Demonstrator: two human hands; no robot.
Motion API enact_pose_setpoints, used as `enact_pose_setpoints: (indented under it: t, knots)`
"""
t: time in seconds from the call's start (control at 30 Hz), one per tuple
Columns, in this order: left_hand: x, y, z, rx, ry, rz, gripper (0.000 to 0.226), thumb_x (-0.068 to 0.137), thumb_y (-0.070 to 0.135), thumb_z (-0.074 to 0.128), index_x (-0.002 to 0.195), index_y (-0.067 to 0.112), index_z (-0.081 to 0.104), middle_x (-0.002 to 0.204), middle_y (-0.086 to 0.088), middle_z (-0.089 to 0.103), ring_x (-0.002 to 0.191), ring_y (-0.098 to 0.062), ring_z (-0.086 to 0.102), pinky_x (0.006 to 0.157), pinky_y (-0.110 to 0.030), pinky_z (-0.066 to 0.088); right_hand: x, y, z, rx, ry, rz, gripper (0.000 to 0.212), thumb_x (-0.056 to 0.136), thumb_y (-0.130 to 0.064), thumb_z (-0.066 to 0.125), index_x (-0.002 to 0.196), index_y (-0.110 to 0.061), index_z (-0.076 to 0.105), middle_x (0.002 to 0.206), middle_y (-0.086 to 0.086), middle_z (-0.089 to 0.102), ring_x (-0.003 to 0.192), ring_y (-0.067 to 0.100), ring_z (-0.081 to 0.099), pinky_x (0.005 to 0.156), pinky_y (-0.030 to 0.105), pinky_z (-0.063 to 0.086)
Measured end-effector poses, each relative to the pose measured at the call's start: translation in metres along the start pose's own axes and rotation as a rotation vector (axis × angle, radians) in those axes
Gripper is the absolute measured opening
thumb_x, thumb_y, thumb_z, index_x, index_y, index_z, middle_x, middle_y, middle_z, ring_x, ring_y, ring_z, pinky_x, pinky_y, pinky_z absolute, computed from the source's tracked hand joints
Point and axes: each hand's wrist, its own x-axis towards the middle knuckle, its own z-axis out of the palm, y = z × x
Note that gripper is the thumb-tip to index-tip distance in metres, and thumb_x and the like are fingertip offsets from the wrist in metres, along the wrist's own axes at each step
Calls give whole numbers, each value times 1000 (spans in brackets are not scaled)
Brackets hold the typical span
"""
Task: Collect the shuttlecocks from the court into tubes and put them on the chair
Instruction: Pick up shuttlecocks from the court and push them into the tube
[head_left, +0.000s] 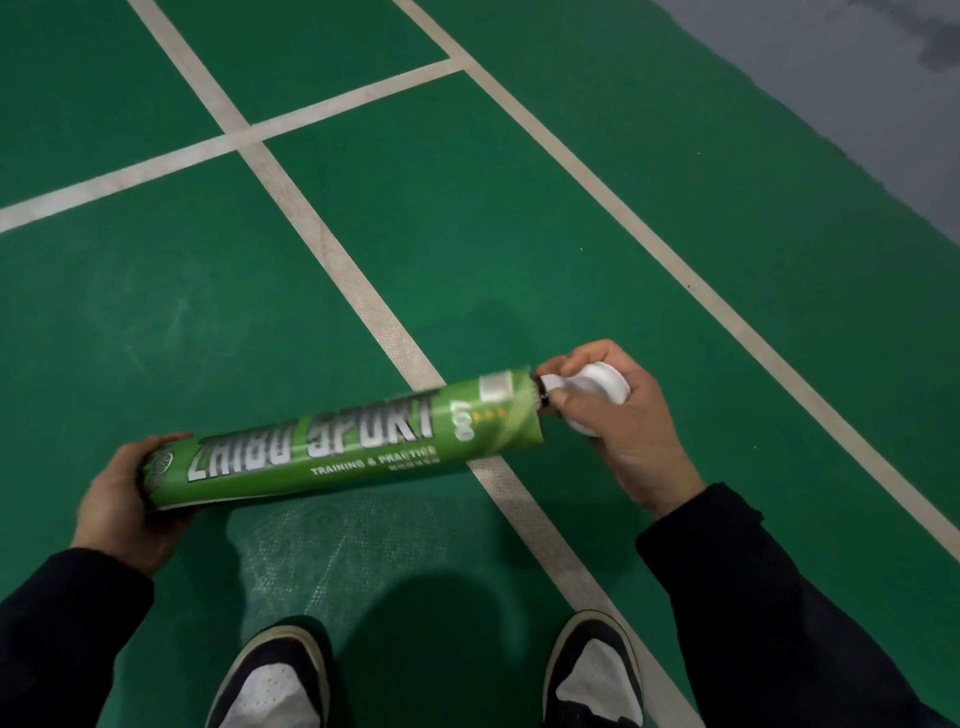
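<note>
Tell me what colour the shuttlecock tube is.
Green with white lettering, seen in the head view: shuttlecock tube.

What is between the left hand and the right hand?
In the head view, the green tube spans the gap: the left hand grips its closed end, and the right hand, holding a white cap, is at its open end.

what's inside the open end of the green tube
At the mouth of the green tube, by the right hand, a shuttlecock pokes out, blurred. The tube wall hides anything deeper. The left hand covers the other end.
</note>
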Motion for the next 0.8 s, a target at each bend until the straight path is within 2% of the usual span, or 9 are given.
enact_pose_setpoints:
  t: [0.13,0.23,0.33,0.4,0.53,0.6,0.63,0.7,0.8]
  knots:
    - [2,4,0,5,-2,12,18,95,33,56,93,20,69,87,0,73,70,-12,73,62,-32,64,-3,2,4,-32,48,9,16,87,1,71,89,-12,61,110,10,75,100,25,70,87,43,58]
    - [0,-1,1,1,3,14,17,93,34,57,94,21,68,87,-1,73,71,-13,73,61,-34,64,-5,1,11,40,126,-12,16,85,-1,71,87,-13,60,109,7,76,102,21,72,83,36,59]
    - [-1,-7,-1,10,-2,-7,17,94,34,57,93,21,68,84,0,73,70,-13,73,59,-34,64,-7,5,15,-50,154,-18,24,86,8,70,88,-12,57,103,-2,76,95,14,72,75,28,59]
    - [0,-4,-2,30,-19,4,18,92,35,60,92,20,70,86,0,73,71,-12,73,62,-34,64,-10,12,13,-29,152,7,25,85,7,72,95,-11,58,102,1,73,91,16,70,75,30,59]
    - [4,11,-4,12,-8,72,23,85,38,67,99,21,72,102,-3,74,87,-15,74,75,-42,65,-8,18,-12,287,341,75,24,87,2,68,103,-14,60,108,10,66,92,22,67,71,29,58]
    - [3,17,-7,-18,47,102,24,80,38,69,98,23,76,109,-2,74,92,-12,74,76,-40,65,-6,22,-31,431,461,84,23,90,1,65,105,-17,60,114,13,65,96,22,67,70,26,57]
    - [-2,21,-4,-38,64,97,21,84,39,66,90,24,79,102,4,77,88,-9,74,74,-34,65,-5,26,-37,463,503,98,22,91,0,65,105,-17,60,118,15,64,99,23,67,72,26,57]
    - [-5,19,-8,-70,95,97,39,96,36,50,75,29,82,77,16,76,73,0,72,66,-21,62,-3,39,-41,421,549,191,22,91,0,66,106,-15,59,122,17,65,99,24,67,73,27,58]
    - [-9,14,-11,-102,98,92,49,100,36,43,71,31,82,70,20,74,67,2,72,63,-19,60,-1,65,-30,257,484,400,24,89,1,68,108,-10,58,123,18,65,100,26,68,80,33,61]
